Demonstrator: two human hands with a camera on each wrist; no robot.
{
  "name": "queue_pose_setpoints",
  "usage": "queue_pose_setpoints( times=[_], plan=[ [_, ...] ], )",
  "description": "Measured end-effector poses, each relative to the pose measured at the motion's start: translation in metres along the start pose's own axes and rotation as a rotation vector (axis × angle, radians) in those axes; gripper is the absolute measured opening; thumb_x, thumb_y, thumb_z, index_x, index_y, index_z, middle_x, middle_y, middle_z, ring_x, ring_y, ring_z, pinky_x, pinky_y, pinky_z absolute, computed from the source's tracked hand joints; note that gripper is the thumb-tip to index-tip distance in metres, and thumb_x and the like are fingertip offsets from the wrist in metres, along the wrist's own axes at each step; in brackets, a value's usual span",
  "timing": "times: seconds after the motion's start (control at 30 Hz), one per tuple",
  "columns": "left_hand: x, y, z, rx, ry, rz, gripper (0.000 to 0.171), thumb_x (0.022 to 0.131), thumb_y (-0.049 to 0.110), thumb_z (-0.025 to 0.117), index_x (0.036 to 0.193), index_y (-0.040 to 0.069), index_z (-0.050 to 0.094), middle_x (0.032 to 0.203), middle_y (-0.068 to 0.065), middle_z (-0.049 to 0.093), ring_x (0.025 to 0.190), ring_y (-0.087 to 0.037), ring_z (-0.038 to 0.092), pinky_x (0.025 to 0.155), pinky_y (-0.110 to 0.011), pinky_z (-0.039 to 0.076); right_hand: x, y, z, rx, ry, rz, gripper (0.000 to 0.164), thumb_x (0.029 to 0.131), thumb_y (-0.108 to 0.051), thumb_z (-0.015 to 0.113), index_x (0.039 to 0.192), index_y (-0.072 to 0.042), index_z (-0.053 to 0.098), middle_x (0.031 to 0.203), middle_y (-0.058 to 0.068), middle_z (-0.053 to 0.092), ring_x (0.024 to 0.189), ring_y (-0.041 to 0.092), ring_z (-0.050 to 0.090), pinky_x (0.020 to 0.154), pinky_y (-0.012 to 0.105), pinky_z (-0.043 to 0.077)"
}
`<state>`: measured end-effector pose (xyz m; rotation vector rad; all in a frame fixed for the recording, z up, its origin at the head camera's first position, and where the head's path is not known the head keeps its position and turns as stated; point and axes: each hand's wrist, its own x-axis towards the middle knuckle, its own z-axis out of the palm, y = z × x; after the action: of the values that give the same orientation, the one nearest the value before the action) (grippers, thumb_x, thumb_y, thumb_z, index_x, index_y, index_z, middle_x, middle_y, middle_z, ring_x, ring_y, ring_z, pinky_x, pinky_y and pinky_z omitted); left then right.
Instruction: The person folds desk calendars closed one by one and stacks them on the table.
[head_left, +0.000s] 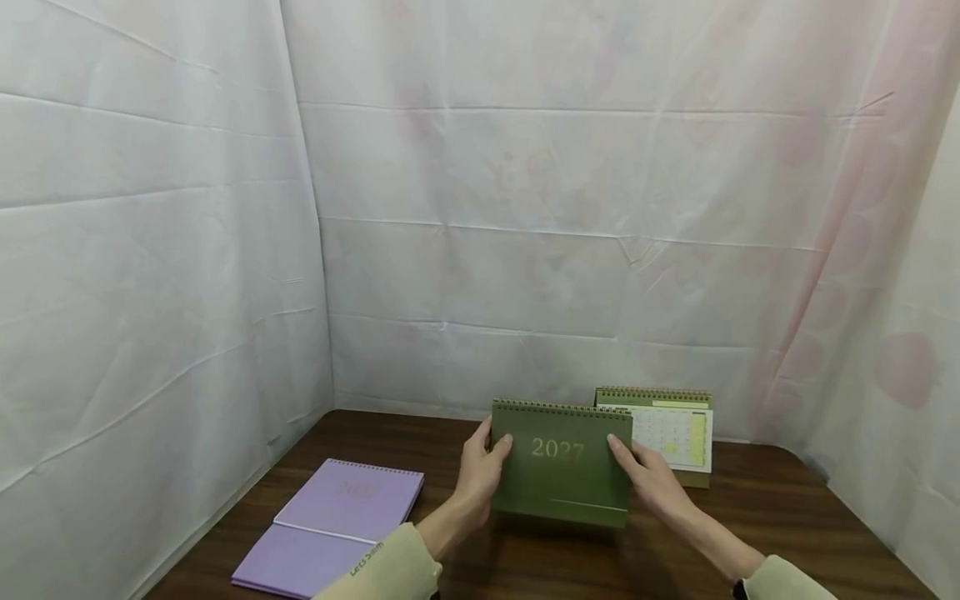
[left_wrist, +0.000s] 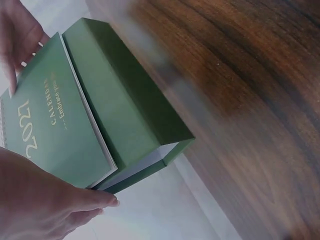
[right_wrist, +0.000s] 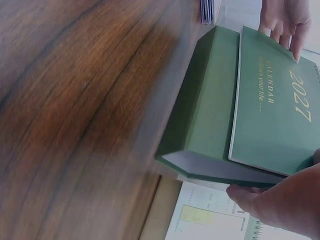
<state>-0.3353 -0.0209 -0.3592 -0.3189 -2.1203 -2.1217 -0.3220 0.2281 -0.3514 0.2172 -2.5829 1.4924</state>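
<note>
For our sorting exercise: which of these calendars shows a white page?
The standing green calendar at back right; the held green calendar and purple calendar show covers.

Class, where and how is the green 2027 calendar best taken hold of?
Probably hold the green 2027 calendar by both side edges, coming from left and right: spiral binding lines its top, and the stand is hollow, open at both ends, leaving edges to pinch.

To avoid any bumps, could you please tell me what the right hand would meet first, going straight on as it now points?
First comes the green calendar, which the right hand grips; beyond it, the pale curtain seems next, though depth is unclear.
</note>
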Motion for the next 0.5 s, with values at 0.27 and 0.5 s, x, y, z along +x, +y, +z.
queue_pose_setpoints(
  times=[0.27,0.5],
  plan=[
    [-0.001,0.005,-0.002,0.027,0.024,0.018,0.051,0.101,0.02,0.05,0.149,0.01,0.036,0.147,-0.016,0.044,0.125,-0.029,0.052,0.096,-0.046,0.05,0.0,-0.004,-0.008,-0.172,0.011,0.009,0.056,0.101,-0.052,0.036,0.094,-0.001,0.059,0.069,0.003,0.043,0.07,0.016,0.044,0.065,0.032,0.035],
    [-0.003,0.008,-0.004,0.075,0.041,0.007,0.048,0.099,0.021,0.053,0.144,0.007,0.042,0.137,-0.017,0.054,0.111,-0.027,0.062,0.088,-0.043,0.055,-0.001,-0.005,-0.015,-0.197,0.018,-0.017,0.055,0.101,-0.05,0.04,0.109,-0.004,0.07,0.081,0.003,0.07,0.07,0.012,0.053,0.065,0.03,0.041]
  ],
)
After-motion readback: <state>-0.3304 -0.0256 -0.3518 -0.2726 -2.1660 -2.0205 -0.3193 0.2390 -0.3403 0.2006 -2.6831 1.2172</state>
